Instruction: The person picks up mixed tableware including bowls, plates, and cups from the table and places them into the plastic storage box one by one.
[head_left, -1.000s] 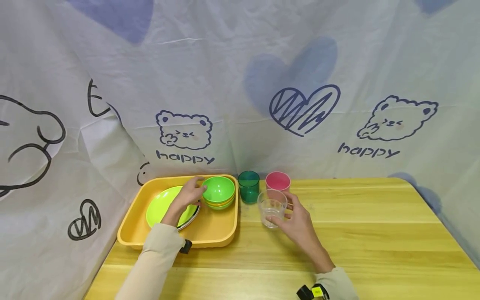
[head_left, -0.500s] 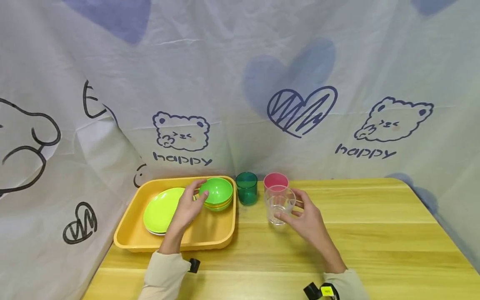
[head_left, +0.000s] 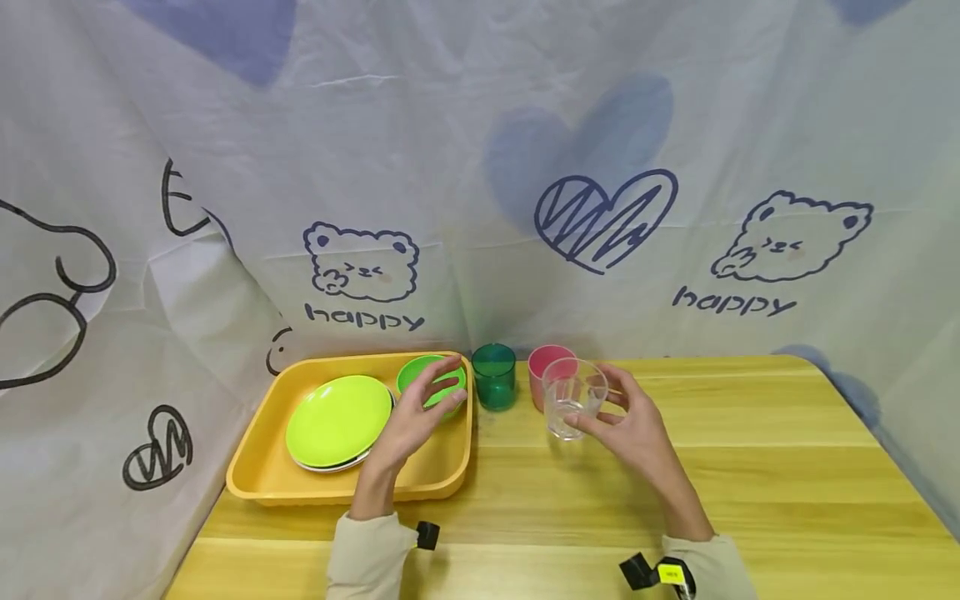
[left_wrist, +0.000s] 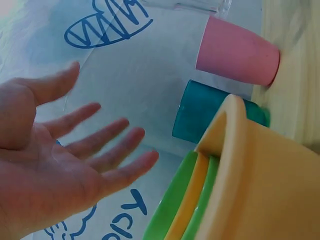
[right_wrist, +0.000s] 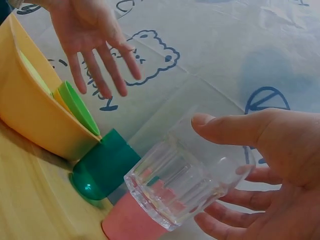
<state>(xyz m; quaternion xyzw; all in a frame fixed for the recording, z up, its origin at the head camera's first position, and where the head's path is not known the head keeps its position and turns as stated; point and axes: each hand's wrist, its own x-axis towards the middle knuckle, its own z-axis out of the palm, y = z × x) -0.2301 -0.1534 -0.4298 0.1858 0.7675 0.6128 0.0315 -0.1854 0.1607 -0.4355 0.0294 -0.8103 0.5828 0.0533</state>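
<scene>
My right hand (head_left: 633,425) holds a clear glass cup (right_wrist: 182,175) between thumb and fingers, raised in front of the pink cup (left_wrist: 239,51). My left hand (head_left: 412,412) hovers with loosely spread fingers above the right part of the yellow tray (head_left: 270,492), holding nothing. Partly behind that hand, in the head view, is a stack of green and yellow bowls (head_left: 420,367) inside the tray. A lime-green plate (head_left: 339,421) lies on other plates in the tray's left part.
A dark green cup (head_left: 493,379) stands against the tray's right side, with the pink cup to its right. Everything rests on a wooden table (head_left: 750,467), backed by a white printed cloth (head_left: 465,150).
My left hand has moved right from beside the plate to over the bowls. My right hand has carried the glass cup to the right and slightly up.
</scene>
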